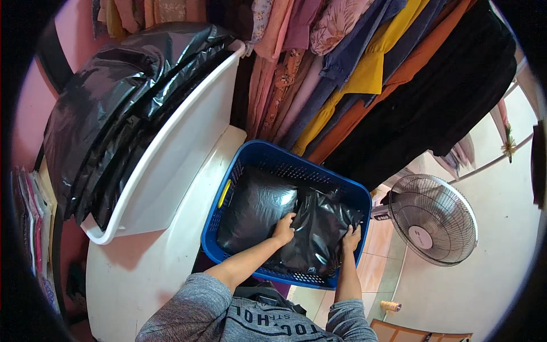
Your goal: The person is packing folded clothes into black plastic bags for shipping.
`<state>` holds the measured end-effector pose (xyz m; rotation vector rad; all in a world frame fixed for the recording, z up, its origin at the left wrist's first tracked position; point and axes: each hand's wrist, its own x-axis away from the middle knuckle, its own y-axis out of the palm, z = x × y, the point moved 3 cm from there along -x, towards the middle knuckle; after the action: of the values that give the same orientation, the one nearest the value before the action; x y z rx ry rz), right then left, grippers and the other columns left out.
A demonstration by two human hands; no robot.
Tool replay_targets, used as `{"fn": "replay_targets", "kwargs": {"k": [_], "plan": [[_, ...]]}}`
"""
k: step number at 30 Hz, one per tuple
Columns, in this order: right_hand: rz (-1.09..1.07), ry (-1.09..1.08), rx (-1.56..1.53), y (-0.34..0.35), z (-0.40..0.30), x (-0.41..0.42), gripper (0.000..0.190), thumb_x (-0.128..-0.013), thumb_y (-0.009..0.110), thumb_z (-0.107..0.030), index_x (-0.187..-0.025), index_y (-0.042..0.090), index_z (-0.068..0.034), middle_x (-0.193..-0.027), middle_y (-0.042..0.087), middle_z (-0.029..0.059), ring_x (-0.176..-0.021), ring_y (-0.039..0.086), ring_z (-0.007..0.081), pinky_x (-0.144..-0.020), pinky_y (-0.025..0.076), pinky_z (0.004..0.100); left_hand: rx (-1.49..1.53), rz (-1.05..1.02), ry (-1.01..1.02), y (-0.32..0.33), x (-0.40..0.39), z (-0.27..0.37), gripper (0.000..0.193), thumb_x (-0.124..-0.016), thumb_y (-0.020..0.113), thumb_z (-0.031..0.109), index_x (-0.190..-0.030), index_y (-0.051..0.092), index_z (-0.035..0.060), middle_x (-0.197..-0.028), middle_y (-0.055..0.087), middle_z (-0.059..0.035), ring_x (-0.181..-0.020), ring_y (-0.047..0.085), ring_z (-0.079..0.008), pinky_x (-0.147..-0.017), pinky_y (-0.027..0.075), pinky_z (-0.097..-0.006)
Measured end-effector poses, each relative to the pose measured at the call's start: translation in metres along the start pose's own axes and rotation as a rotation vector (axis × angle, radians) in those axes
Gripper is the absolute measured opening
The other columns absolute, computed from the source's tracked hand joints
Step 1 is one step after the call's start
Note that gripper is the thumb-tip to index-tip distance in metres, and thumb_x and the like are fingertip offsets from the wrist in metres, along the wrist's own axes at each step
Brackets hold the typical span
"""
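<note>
Two black plastic-wrapped packages lie side by side in a blue plastic laundry basket (266,147) with perforated walls and a yellow handle. My left hand (283,230) grips the left edge of the right-hand package (314,239), where the two packages meet. At that package's opposite edge, close to the basket's right wall, my right hand (351,238) holds on with thumb and fingers. The left-hand package (252,209) looks smooth and full; the right-hand one is more wrinkled. The undersides of both are hidden.
A white plastic tub (188,158) packed with several black plastic packages (111,107) stands on a white table (141,278) at my left. Garments (342,85) hang behind the basket. A fan (431,222) stands at the right. A spool of thread (390,306) is at lower right.
</note>
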<state>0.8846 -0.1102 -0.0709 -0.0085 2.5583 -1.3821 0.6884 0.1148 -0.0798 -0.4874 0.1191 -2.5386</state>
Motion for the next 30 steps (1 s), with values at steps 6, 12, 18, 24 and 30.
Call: {"fn": "replay_targets", "kwargs": {"k": [6,12,18,24,30], "plan": [[0.119,-0.251,0.122,-0.017,-0.072,0.026,0.065,-0.081,0.065,-0.02,-0.135,0.037,0.003,-0.141,0.035,0.0257,-0.13,0.033,0.042,-0.106,0.027,0.0442,-0.882,0.022,0.431,-0.004,0.034,0.024,0.072,-0.082,0.063,0.034,-0.143,0.03,0.0186,-0.152,0.018,-0.013,-0.137,0.023,-0.0319,-0.108,0.021,-0.053],[-0.604,-0.625,0.154,0.044,-0.143,0.137,0.069,-0.085,0.054,-0.048,-0.144,0.031,-0.021,-0.153,0.016,0.0132,-0.14,0.011,0.0401,-0.106,0.009,0.0653,-0.963,-0.253,0.385,-0.019,0.054,-0.014,0.074,-0.082,0.055,0.051,-0.144,0.03,0.0204,-0.154,0.013,-0.0117,-0.141,0.012,-0.0323,-0.103,0.009,-0.0695],[-0.714,-0.587,0.358,0.072,-0.136,0.144,0.069,-0.09,0.042,-0.054,-0.148,0.019,-0.024,-0.155,0.005,0.0099,-0.141,0.004,0.0383,-0.106,0.008,0.0655,-0.636,0.23,0.497,-0.094,0.034,-0.024,0.021,-0.079,0.059,0.012,-0.096,0.063,0.002,-0.111,0.056,-0.0198,-0.105,0.052,-0.0384,-0.094,0.038,-0.0471],[-0.659,-0.604,0.268,0.075,-0.131,0.148,0.069,-0.089,0.044,-0.054,-0.147,0.02,-0.025,-0.155,0.007,0.0083,-0.141,0.006,0.0381,-0.106,0.009,0.0656,-0.531,0.616,-0.448,-0.143,0.042,-0.051,0.035,-0.09,0.055,0.016,-0.121,0.044,0.0058,-0.113,0.054,-0.0148,-0.11,0.052,-0.0357,-0.093,0.039,-0.0496],[-0.666,-0.587,0.232,0.071,-0.131,0.146,0.068,-0.09,0.044,-0.052,-0.147,0.021,-0.024,-0.155,0.008,0.0095,-0.141,0.006,0.0387,-0.106,0.008,0.0645,-0.822,0.548,0.124,-0.162,0.045,-0.047,0.003,-0.084,0.055,0.005,-0.085,0.052,0.0062,-0.089,0.057,-0.0111,-0.092,0.059,-0.0274,-0.077,0.05,-0.0364]]}}
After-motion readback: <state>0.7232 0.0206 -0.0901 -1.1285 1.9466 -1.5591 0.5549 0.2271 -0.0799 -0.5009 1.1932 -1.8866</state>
